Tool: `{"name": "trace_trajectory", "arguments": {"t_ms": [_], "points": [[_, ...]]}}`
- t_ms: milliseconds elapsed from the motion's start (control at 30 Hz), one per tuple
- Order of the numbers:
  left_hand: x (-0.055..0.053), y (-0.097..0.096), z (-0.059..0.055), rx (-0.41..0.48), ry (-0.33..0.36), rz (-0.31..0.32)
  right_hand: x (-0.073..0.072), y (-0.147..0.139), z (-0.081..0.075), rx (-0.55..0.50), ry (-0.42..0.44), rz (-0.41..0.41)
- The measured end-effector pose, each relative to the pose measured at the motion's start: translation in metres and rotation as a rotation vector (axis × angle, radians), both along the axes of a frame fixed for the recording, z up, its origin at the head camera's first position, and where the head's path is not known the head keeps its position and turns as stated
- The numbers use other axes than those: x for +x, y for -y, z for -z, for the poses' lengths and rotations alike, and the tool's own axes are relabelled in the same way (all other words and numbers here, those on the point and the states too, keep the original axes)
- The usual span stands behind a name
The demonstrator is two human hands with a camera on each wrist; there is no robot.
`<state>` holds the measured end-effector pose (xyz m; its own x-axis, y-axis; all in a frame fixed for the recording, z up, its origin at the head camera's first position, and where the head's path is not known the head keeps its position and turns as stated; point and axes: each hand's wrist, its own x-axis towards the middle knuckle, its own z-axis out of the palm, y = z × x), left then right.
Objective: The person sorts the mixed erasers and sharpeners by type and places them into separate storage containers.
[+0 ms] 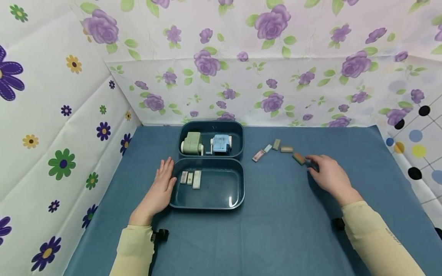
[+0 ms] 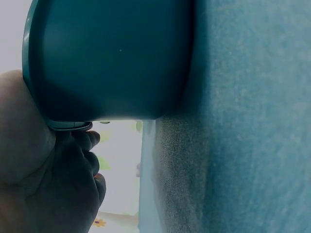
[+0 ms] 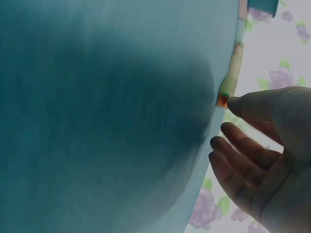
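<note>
My left hand [image 1: 159, 188] lies along the left side of the near dark blue tray [image 1: 207, 205], fingers fairly straight, touching its rim. Inside that tray, three small pale erasers [image 1: 197, 180] lie side by side at the left. My right hand [image 1: 328, 172] is low over the cloth at the right end of a row of erasers. Its thumb and fingertips stand apart beside an orange-brown eraser [image 1: 298, 158]. The right wrist view shows the thumb right at that eraser's orange end [image 3: 222, 100], with the other fingers loosely bent and nothing visible between them.
Behind the near tray, a second dark blue tray [image 1: 238, 128] holds a green crank pencil sharpener [image 1: 193, 142] and a blue one [image 1: 220, 143]. Leftward in the row lie a tan eraser [image 1: 286, 149], a grey-brown eraser [image 1: 276, 144], a pale blue eraser [image 1: 268, 148] and a pink eraser [image 1: 258, 155].
</note>
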<state>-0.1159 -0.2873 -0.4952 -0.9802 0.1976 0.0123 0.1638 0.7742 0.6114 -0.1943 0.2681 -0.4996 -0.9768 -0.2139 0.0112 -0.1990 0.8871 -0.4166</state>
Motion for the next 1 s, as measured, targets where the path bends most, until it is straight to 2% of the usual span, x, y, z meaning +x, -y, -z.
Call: {"name": "trace_trajectory", "arguments": {"t_ms": [267, 500, 767, 1000], "points": [[-0.001, 0.001, -0.002, 0.000, -0.011, -0.006, -0.023, -0.005, -0.003, 0.097, 0.044, -0.150], [0.000, 0.000, 0.000, -0.007, 0.016, -0.007, -0.038, 0.000, -0.008, 0.161, 0.080, -0.235], [0.001, -0.001, -0.001, -0.003, 0.003, -0.011, -0.050, 0.010, -0.014, 0.195, 0.094, -0.223], [0.000, 0.000, 0.002, -0.011, 0.020, -0.007, -0.055, 0.016, -0.019, 0.210, 0.157, -0.186]]}}
